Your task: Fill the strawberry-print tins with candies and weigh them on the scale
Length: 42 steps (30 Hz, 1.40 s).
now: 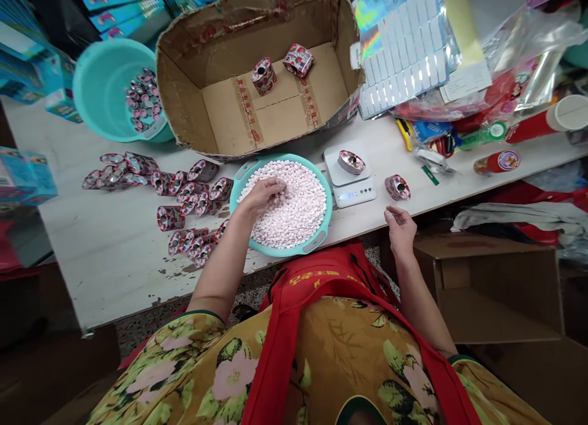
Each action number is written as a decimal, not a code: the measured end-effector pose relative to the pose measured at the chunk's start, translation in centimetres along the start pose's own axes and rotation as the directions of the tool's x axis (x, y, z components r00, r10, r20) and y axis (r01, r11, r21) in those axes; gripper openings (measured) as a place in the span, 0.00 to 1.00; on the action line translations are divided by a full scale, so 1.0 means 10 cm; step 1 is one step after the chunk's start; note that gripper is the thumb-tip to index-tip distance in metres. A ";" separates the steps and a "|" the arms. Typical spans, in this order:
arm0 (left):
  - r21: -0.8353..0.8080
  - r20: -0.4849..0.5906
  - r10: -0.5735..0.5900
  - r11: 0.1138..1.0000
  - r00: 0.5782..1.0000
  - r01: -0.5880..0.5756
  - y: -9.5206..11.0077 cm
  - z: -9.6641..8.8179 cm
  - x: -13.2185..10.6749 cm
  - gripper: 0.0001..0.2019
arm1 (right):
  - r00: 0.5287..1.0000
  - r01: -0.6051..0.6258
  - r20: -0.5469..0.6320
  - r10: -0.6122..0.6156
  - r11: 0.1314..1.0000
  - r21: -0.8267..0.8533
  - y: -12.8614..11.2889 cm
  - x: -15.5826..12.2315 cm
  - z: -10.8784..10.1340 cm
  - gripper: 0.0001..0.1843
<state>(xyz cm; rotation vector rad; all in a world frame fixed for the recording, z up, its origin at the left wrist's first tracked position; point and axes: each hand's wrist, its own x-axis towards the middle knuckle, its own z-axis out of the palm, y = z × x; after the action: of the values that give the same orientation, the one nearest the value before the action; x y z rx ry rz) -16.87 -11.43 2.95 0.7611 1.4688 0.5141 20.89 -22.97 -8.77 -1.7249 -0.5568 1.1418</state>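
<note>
The left hand (264, 195) dipped into the pale pink pieces (294, 214), its fingers bunched; whether that grip had closed on any of them, I could not tell. The pieces filled a shallow basin (329, 198) set at the near edge of the table (92, 247), probably so that the hand could reach in without stretching. The right hand (401, 229) hung just off the same edge, its fingers loosely curled and nothing visible in them; whether thumb and fingertips met was unclear. Near it, a tilted oval container (397, 188) lay close to the edge. A scale (353, 195), its display lit, stood between that container and the basin, likely so that both were handy, and bore another container (351, 162). More containers (171, 218) lay bunched toward the table's left edge, seemingly to leave the basin room. Along the far edge, a carton (239, 42) opened toward the person, with two containers (264, 76) inside, beside a deep tub (98, 106) of small metallic parts (144, 100). The white tabletop was worn, its finish flaked near the front. Sticker sheets (407, 45) and plastic bags (542, 39) crowded its right part; below lay a speckled floor (154, 315) and, at right, an open box (496, 290).
</note>
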 end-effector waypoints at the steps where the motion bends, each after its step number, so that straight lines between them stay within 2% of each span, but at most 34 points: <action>1: 0.096 0.002 0.001 0.995 1.000 -0.001 0.04 0.05 0.04 0.12 | 1.000 -0.009 0.010 0.009 1.000 0.007 0.00 0.01 0.00 0.23; 4: 0.399 0.084 0.093 0.909 0.992 -0.119 0.26 0.30 0.18 0.06 | 0.999 -0.039 0.030 0.039 0.999 0.023 0.00 0.04 0.02 0.23; 7: 0.621 0.239 0.135 0.740 0.962 -0.258 0.57 0.72 0.43 0.04 | 0.998 -0.051 0.035 0.050 0.998 0.039 0.01 0.07 0.04 0.23; 10: 0.787 0.322 0.172 0.499 0.931 -0.364 0.79 1.21 0.82 0.08 | 0.999 -0.042 0.021 0.040 0.997 0.058 0.03 0.09 0.01 0.23; 13: 0.879 0.373 0.203 0.237 0.906 -0.415 0.83 1.60 1.19 0.10 | 0.999 -0.038 -0.010 0.039 0.997 0.064 0.07 0.11 -0.08 0.23; 16: 0.895 0.408 0.215 0.099 0.887 -0.436 0.76 1.78 1.37 0.13 | 0.997 -0.050 -0.061 0.055 0.995 0.081 0.14 0.14 -0.20 0.23; 19: 0.884 0.440 0.236 0.057 0.866 -0.465 0.72 1.81 1.40 0.14 | 0.992 -0.057 -0.109 0.068 0.993 0.100 0.22 0.16 -0.29 0.24; 24: 0.846 0.483 0.270 0.102 0.833 -0.523 0.72 1.80 1.41 0.15 | 0.987 -0.076 -0.136 0.089 0.992 0.103 0.28 0.16 -0.30 0.25; 28: 0.816 0.461 0.323 0.212 0.827 -0.537 0.72 1.80 1.44 0.14 | 0.990 -0.082 -0.104 0.092 0.992 0.097 0.24 0.14 -0.23 0.25; 30: 0.791 0.410 0.360 0.317 0.838 -0.523 0.73 1.77 1.44 0.11 | 0.991 -0.081 -0.099 0.090 0.992 0.091 0.22 0.14 -0.22 0.25; 33: 0.661 0.272 0.401 0.583 0.875 -0.473 0.77 1.68 1.40 0.06 | 0.990 -0.088 -0.104 0.097 0.992 0.088 0.21 0.12 -0.21 0.25; 35: 0.511 0.167 0.379 0.756 0.910 -0.409 0.79 1.59 1.35 0.03 | 0.988 -0.093 -0.112 0.104 0.991 0.100 0.21 0.10 -0.22 0.24; 37: 0.404 0.105 0.317 0.853 0.943 -0.331 0.80 1.48 1.30 0.03 | 0.986 -0.098 -0.121 0.112 0.989 0.114 0.23 0.08 -0.24 0.24; 39: 0.410 0.119 0.248 0.870 0.961 -0.275 0.79 1.40 1.26 0.04 | 0.985 -0.106 -0.125 0.120 0.988 0.112 0.26 0.07 -0.24 0.24; 40: 0.453 0.150 0.221 0.851 0.964 -0.266 0.78 1.37 1.24 0.04 | 0.984 -0.108 -0.128 0.121 0.988 0.107 0.26 0.06 -0.24 0.24; 42: 0.578 0.209 0.214 0.759 0.954 -0.298 0.75 1.35 1.21 0.05 | 0.985 -0.109 -0.125 0.121 0.989 0.095 0.28 0.05 -0.23 0.25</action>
<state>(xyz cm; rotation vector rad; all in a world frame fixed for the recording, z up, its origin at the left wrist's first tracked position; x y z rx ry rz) -1.75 0.48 -0.67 1.4990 1.4166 0.1746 22.76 -24.86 -11.20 -1.7592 -0.3256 1.1074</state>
